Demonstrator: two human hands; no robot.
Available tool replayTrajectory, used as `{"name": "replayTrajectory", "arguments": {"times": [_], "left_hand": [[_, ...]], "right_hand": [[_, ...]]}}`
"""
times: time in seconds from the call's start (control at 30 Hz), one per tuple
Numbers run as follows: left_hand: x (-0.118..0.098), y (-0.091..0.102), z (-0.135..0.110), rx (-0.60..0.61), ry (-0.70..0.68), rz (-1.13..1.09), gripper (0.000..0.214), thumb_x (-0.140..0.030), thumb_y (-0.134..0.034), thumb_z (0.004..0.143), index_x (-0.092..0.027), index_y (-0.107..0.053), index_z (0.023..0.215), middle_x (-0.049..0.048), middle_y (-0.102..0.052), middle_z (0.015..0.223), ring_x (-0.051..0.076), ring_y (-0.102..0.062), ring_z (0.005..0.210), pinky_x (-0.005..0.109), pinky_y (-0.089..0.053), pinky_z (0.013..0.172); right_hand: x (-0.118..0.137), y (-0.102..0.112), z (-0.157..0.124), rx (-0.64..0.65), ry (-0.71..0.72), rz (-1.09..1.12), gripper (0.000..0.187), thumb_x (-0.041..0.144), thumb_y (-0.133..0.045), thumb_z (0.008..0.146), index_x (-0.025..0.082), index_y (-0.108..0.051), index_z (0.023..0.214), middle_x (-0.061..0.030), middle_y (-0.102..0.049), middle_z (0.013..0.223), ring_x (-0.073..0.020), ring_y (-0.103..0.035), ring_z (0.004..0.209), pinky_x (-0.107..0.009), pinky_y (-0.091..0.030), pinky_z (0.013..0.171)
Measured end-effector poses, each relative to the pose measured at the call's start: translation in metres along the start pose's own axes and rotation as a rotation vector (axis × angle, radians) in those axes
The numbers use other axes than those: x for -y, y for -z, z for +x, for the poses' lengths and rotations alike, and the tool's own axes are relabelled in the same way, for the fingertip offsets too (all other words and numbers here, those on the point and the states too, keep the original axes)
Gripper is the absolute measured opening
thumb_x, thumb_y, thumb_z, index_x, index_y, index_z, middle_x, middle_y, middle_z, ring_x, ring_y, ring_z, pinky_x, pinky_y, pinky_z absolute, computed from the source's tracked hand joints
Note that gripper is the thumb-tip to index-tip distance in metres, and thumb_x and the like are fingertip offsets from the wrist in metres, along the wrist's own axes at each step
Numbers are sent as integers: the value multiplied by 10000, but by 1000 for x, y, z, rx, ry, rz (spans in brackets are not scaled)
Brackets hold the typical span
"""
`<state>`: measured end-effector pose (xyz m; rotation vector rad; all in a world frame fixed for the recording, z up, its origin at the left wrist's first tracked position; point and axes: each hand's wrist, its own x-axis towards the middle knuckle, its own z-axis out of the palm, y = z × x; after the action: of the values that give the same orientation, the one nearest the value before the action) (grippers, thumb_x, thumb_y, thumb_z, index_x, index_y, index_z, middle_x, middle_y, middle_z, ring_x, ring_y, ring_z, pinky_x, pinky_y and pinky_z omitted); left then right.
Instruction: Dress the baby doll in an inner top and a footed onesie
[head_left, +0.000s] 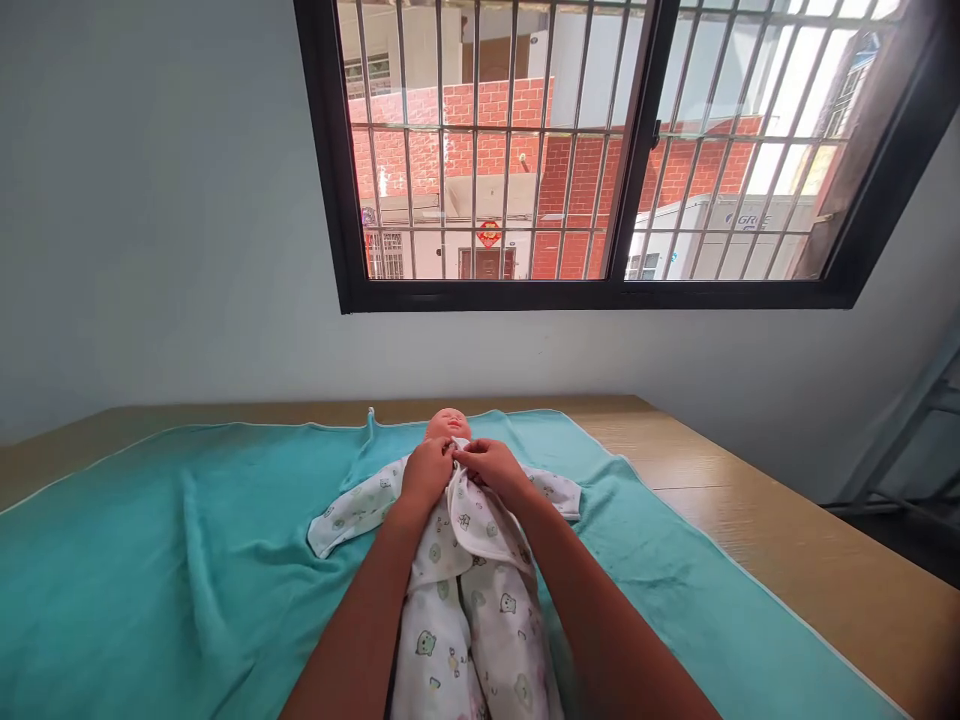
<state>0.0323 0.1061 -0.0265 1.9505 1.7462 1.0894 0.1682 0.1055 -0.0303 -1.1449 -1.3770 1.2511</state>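
A baby doll [448,424] lies on its back, its head toward the wall. It wears a white baby jacket [480,520] printed with small animals, the sleeves spread out to both sides, and matching trousers [506,620]. At the neck of the jacket, my left hand [429,470] is closed, pinching the collar edge just under the doll's chin. Close against it, my right hand [491,464] pinches the other side of the collar with thumb and fingers. The fingertips nearly meet, and any fastener between them is too small to make out.
A teal blanket [247,540] with some wrinkles is spread under the doll over a wooden table [720,500]. Behind it rise a pale wall [187,250] and a dark-framed barred window [487,295]. A grey metal frame [900,420] stands at the right.
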Motion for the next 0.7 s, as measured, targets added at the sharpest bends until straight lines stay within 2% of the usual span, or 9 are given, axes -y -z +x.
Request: {"name": "replayTrajectory", "arguments": {"times": [0.1, 0.23, 0.37, 0.53, 0.7], "left_hand": [[1, -1, -1, -25, 11, -16, 193, -215, -513, 838, -201, -706, 846, 69, -722, 914, 186, -616, 804, 273, -398, 702], [1, 0, -3, -116, 63, -45, 168, -232, -522, 840, -198, -687, 842, 57, -710, 936, 172, -616, 834, 259, -405, 712], [1, 2, -2, -138, 99, -46, 149, -229, -549, 804, -180, -685, 840, 80, -697, 948, 192, -617, 846, 271, -404, 696], [1, 4, -2, -104, 99, -42, 143, -257, -560, 806, -187, -680, 776, 78, -705, 911, 190, -616, 810, 267, -388, 651], [1, 2, -3, -91, 70, -46, 154, -259, -542, 830, -208, -685, 813, 60, -697, 999, 171, -612, 818, 259, -393, 655]], "right_hand": [[7, 3, -7, 36, -43, -3, 236, 311, -753, 644, 149, -582, 655, 30, -528, 521, -71, -472, 475, -193, -378, 468], [9, 1, -6, -69, -77, 214, 256, 353, -740, 663, 159, -574, 683, 29, -529, 551, -69, -470, 482, -183, -374, 451], [10, -7, 7, -63, 8, 403, 284, 391, -743, 640, 176, -571, 708, 42, -519, 565, -80, -467, 494, -202, -390, 471], [7, -19, 22, -127, 5, 308, 273, 385, -738, 602, 166, -600, 690, 40, -535, 527, -106, -472, 493, -238, -392, 493], [-2, -15, 20, -152, 31, 224, 288, 413, -712, 614, 160, -621, 715, 10, -598, 574, -131, -525, 536, -259, -427, 545]]}}
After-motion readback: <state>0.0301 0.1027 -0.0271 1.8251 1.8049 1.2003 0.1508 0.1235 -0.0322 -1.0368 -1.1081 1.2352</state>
